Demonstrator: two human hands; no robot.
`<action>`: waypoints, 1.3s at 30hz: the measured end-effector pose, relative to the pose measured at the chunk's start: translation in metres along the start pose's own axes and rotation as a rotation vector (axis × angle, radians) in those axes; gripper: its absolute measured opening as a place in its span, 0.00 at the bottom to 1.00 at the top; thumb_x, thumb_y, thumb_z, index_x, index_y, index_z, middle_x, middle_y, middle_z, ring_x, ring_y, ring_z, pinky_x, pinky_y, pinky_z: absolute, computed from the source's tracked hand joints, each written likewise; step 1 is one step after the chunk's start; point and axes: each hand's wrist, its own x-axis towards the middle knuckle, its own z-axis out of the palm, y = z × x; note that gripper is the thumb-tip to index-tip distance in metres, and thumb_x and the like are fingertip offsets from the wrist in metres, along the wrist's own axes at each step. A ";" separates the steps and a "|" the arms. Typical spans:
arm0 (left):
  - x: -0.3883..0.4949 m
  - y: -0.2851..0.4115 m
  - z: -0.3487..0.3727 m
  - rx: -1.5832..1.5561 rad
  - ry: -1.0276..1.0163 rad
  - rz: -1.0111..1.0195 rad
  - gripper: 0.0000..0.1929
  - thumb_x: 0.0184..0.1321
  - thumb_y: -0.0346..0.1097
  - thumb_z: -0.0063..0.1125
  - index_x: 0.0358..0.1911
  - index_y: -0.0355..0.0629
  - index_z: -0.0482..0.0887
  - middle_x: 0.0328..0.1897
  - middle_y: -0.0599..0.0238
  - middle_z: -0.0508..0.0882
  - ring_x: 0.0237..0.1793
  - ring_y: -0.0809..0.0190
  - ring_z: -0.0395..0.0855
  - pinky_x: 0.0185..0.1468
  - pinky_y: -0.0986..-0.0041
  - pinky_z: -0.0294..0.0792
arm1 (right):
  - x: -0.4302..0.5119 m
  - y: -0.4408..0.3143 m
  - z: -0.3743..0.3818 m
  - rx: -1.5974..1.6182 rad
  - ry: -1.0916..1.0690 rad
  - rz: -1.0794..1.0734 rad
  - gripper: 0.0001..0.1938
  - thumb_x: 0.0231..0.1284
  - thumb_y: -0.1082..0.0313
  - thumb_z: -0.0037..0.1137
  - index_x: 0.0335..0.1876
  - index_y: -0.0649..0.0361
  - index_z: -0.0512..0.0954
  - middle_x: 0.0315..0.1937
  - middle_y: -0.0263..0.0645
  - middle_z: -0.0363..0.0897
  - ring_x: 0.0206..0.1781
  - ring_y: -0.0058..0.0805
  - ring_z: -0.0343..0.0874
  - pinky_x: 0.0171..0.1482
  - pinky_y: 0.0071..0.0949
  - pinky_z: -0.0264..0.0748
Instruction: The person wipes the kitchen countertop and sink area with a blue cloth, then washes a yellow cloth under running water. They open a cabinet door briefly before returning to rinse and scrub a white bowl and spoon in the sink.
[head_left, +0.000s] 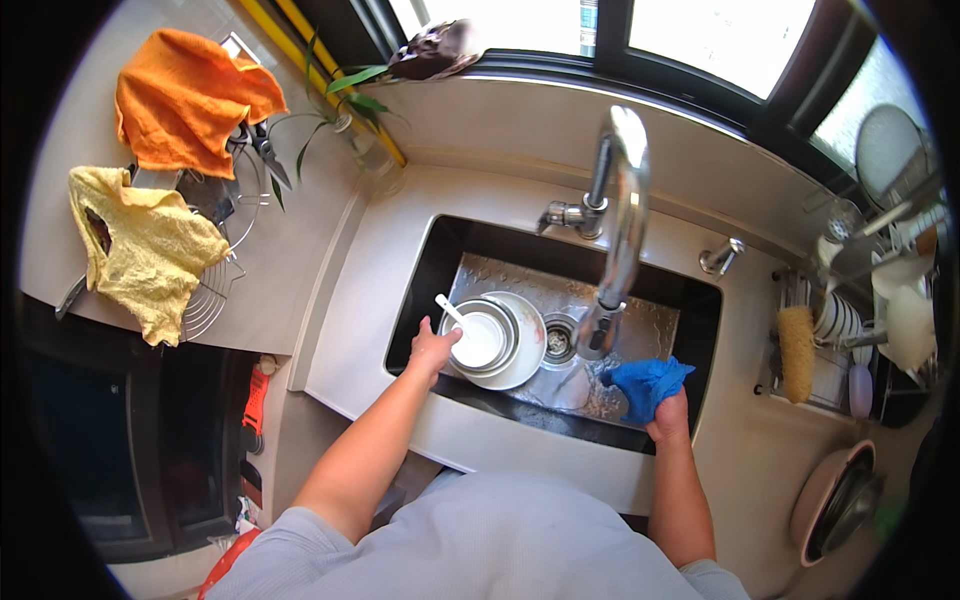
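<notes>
A metal sink (480, 274) lies before me, its steel floor wet. Stacked in its left half are a white plate (529, 330), metal bowls (512, 324) and, innermost, a small white bowl (480, 341) with a white spoon (450, 308) leaning out of it. My left hand (433, 351) grips the left rim of the stacked bowls, thumb over the edge; its other fingers are partly hidden. In my right hand (670, 416) is a crumpled blue cloth (648, 384), held above the sink's right side. A chrome faucet (630, 202) arches over the drain (559, 341).
At right stand a dish rack (821, 375) with bowls and utensils, a loofah (795, 352), and a pink basin (829, 499). A soap dispenser (721, 259) is behind the sink. Orange (191, 101) and yellow cloths (146, 251) lie at left near scissors (266, 150) and a plant bottle (367, 150).
</notes>
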 end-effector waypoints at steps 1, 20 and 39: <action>0.009 -0.002 0.006 0.142 0.130 0.049 0.50 0.65 0.50 0.73 0.86 0.52 0.54 0.79 0.45 0.73 0.71 0.46 0.78 0.64 0.56 0.78 | 0.005 -0.001 0.006 -0.059 0.039 0.040 0.18 0.83 0.52 0.53 0.53 0.60 0.85 0.49 0.38 0.89 0.53 0.34 0.87 0.62 0.39 0.83; 0.024 -0.009 -0.006 0.354 0.223 0.538 0.43 0.64 0.45 0.73 0.80 0.49 0.64 0.70 0.47 0.76 0.67 0.45 0.79 0.69 0.55 0.73 | -0.003 -0.102 0.195 -0.769 -0.122 -0.773 0.24 0.57 0.72 0.76 0.59 0.65 0.80 0.54 0.40 0.84 0.55 0.32 0.85 0.63 0.32 0.77; 0.024 0.023 0.013 1.715 0.069 1.200 0.16 0.73 0.39 0.52 0.51 0.45 0.93 0.54 0.58 0.87 0.60 0.49 0.78 0.77 0.27 0.54 | 0.066 -0.034 0.291 -0.523 -0.258 -0.659 0.12 0.62 0.75 0.72 0.50 0.63 0.84 0.44 0.36 0.90 0.47 0.25 0.86 0.54 0.29 0.82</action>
